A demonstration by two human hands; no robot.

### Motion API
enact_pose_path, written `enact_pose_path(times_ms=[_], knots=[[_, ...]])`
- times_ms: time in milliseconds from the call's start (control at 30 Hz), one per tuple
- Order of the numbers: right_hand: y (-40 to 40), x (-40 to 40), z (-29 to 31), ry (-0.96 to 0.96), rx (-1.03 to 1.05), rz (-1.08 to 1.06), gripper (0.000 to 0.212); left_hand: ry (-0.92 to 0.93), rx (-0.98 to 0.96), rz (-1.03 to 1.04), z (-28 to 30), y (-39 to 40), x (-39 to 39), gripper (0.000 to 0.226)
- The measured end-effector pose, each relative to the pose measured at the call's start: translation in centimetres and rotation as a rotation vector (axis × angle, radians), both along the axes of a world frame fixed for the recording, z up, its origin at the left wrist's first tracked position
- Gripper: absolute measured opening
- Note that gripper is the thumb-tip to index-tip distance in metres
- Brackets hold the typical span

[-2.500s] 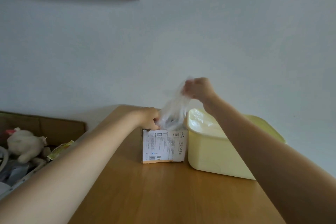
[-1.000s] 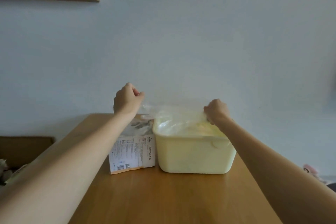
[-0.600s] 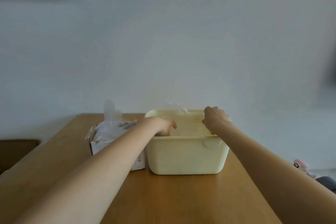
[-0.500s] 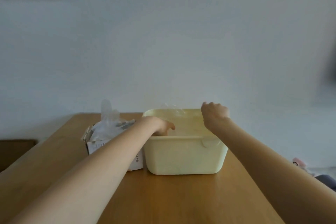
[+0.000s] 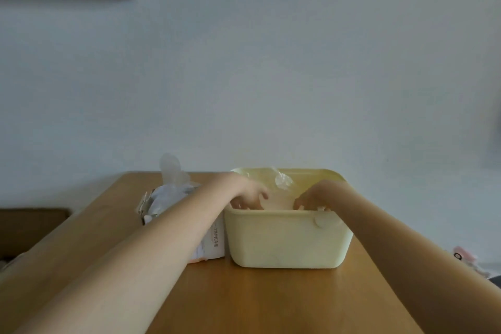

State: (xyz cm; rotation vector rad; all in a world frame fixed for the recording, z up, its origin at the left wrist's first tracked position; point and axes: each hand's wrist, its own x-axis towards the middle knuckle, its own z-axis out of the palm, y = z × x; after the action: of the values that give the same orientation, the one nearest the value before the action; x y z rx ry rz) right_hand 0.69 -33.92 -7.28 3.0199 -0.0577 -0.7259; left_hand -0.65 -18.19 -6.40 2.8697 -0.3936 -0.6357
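While both your arms reach over the near wall of the pale yellow bin (image 5: 287, 241), your left grip (image 5: 249, 195) and right grip (image 5: 314, 198) dip inside, fingers bent down and tips hidden. I cannot tell whether they pinch the clear plastic bag (image 5: 283, 182) crumpled at the far wall. The bin stands upright on the desk (image 5: 271, 301), long side left to right, just beside a carton (image 5: 214, 243).
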Motion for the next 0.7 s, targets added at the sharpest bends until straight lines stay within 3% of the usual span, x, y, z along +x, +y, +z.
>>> enact_pose_path(times_ms=[100, 200, 267, 400, 467, 533, 633, 700], knots=[[1.6, -1.3, 2.6, -0.052, 0.097, 0.135, 0.043, -0.218, -0.292, -0.041, 2.7, 2.3, -2.0, 0.028], [5.4, -2.7, 5.3, -0.261, 0.361, 0.258, 0.032, -0.537, -0.389, -0.018, 4.8, 5.7, -3.8, 0.018], [8.7, -4.2, 6.5, -0.326, 0.562, 0.396, 0.031, -0.591, -0.412, 0.029, 5.3, 8.4, -4.7, 0.020], [14.4, -6.2, 4.9, -0.269, 0.699, 0.507, 0.044, -0.542, -0.618, 0.226, 5.0, 13.2, -5.3, 0.022], [16.2, -5.5, 3.5, -0.384, 0.826, 0.473, 0.032, -0.462, -0.738, 0.282, 4.6, 14.4, -5.8, 0.022], [16.8, -4.6, 3.1, -0.516, 0.946, 0.378, 0.020, -0.357, -0.829, 0.308, 3.9, 15.0, -6.2, 0.036], [16.3, -3.9, 3.3, -0.636, 0.895, 0.348, 0.020, -0.255, -0.909, 0.311, 2.7, 15.0, -5.9, 0.028], [16.1, -4.1, 3.5, -0.677, 0.792, 0.405, 0.022, -0.248, -0.763, 0.286, 2.0, 14.3, -5.6, 0.020]])
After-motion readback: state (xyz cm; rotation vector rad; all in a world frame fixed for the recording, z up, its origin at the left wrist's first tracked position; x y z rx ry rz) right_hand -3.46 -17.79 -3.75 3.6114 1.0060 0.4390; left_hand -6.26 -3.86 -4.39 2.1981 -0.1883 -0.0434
